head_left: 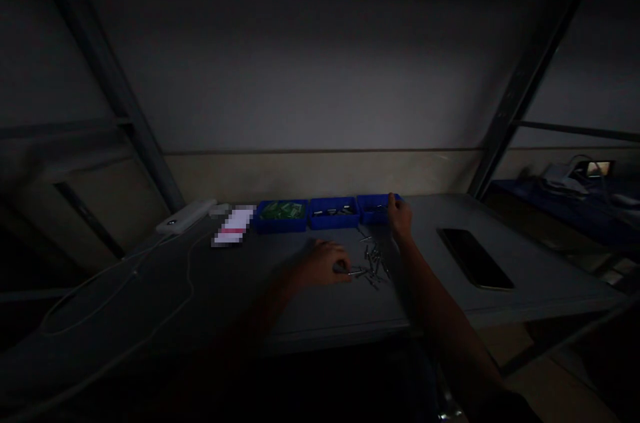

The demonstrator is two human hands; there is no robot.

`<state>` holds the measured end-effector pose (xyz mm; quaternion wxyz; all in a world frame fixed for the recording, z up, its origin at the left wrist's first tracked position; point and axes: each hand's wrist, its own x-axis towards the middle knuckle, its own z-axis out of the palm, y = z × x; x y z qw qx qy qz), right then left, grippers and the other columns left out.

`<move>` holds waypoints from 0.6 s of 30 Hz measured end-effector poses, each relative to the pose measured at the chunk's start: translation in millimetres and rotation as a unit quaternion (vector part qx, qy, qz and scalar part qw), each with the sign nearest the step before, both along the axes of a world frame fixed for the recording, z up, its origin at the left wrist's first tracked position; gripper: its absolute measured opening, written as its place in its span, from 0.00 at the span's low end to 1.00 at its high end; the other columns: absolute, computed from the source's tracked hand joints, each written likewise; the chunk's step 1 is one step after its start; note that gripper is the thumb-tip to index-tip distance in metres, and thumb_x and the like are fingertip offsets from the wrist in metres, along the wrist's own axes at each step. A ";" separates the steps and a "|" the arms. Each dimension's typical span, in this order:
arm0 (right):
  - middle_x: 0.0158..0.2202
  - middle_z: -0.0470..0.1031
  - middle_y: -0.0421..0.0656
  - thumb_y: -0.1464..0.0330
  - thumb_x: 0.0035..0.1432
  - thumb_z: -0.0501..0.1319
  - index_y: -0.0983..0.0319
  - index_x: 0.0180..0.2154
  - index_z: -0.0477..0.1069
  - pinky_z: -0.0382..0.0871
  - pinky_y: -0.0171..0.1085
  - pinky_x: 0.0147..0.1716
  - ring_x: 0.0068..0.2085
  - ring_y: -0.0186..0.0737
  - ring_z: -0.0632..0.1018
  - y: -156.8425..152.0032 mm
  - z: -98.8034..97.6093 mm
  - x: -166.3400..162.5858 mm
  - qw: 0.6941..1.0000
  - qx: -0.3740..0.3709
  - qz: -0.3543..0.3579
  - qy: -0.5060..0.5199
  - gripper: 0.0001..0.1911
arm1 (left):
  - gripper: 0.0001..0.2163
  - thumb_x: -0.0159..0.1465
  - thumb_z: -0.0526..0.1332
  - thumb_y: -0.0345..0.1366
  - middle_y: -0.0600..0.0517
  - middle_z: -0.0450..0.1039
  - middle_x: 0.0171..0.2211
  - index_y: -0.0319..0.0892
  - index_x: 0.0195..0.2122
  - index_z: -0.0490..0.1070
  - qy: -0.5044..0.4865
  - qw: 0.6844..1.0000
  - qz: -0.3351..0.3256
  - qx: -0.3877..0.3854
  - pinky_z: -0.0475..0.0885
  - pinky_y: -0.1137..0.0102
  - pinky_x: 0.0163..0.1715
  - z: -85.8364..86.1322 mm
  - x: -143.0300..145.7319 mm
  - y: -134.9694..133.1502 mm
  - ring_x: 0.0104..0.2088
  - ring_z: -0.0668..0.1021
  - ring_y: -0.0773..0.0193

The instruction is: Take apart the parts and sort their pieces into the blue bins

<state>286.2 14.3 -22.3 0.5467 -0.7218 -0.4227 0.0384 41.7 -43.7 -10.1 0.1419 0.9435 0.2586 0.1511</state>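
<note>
On the grey table, my left hand (325, 263) curves its thumb and fingers round one end of a slim metal piece (356, 271), which looks like a pin or screw. Just right of these fingertips lies a loose pile of similar small metal pieces (375, 260). My right hand (401, 216) is at the right end of the right blue bin (367, 218), thumb up and fingers curled. Whatever those fingers hold is hidden. Dark metal parts lie in that bin and in the middle blue bin (334, 222). The left blue bin (281, 226) holds green packets.
A dark phone (475, 259) lies to the right. At left are a lit, blurred-out screen (234, 226), a white device (187, 216) and a white cable (189, 270). Metal posts (520, 86) frame the table before a wall. The scene is very dim.
</note>
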 end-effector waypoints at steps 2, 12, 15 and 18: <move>0.18 0.65 0.42 0.51 0.55 0.44 0.61 0.18 0.61 0.49 0.33 0.21 0.22 0.35 0.63 -0.8 3.3 -5.2 1.000 0.010 0.020 -0.009 0.25 | 0.03 0.52 0.63 0.38 0.52 0.74 0.30 0.46 0.26 0.73 -0.014 1.000 0.004 -0.014 0.58 0.66 0.44 -2.3 0.5 1.4 0.38 0.73 0.60; 0.18 0.61 0.36 0.57 0.53 0.52 0.63 0.19 0.63 0.51 0.31 0.23 0.22 0.30 0.63 -20.4 13.5 -76.8 0.918 -0.022 0.378 -0.116 0.19 | 0.03 0.56 0.58 0.34 0.51 0.72 0.29 0.41 0.28 0.70 -0.151 0.974 0.167 -0.035 0.64 0.70 0.34 -3.5 -19.6 34.6 0.33 0.72 0.62; 0.19 0.62 0.36 0.60 0.52 0.55 0.63 0.21 0.64 0.52 0.30 0.23 0.23 0.30 0.63 -23.1 7.4 -93.1 0.886 -0.043 0.451 -0.103 0.15 | 0.04 0.56 0.57 0.35 0.51 0.72 0.29 0.41 0.29 0.69 -0.163 0.969 0.185 -0.022 0.65 0.70 0.35 0.1 -24.9 37.6 0.33 0.72 0.62; 0.19 0.60 0.36 0.62 0.50 0.56 0.63 0.21 0.63 0.53 0.31 0.24 0.23 0.30 0.62 -22.0 3.3 -94.6 0.881 -0.053 0.465 -0.073 0.13 | 0.04 0.56 0.57 0.35 0.51 0.72 0.29 0.41 0.28 0.68 -0.173 0.968 0.180 -0.010 0.65 0.69 0.37 1.1 -25.8 38.2 0.33 0.72 0.62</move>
